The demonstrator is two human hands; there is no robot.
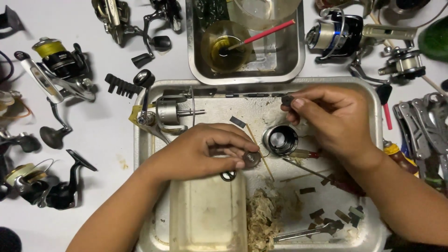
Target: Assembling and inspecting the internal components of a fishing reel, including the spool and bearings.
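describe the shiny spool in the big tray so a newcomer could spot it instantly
Start at the big metal tray under both hands. Between the left hand and the right hand stands a short, shiny metal spool, open end up. It is the only round, cup-like part on the tray floor; its neighbours are flat dark strips and thin sticks.

Both bare forearms enter from the bottom edge and lean toward each other. The left hand (205,151) lies palm down, knuckles up, with its fingers (235,144) curled together and the fingertips pressed closed in a pinch. The right hand (331,121) is raised a little higher (wrist bent inward), its thumb and forefinger closed together at the tips, the other fingers loosely folded behind.
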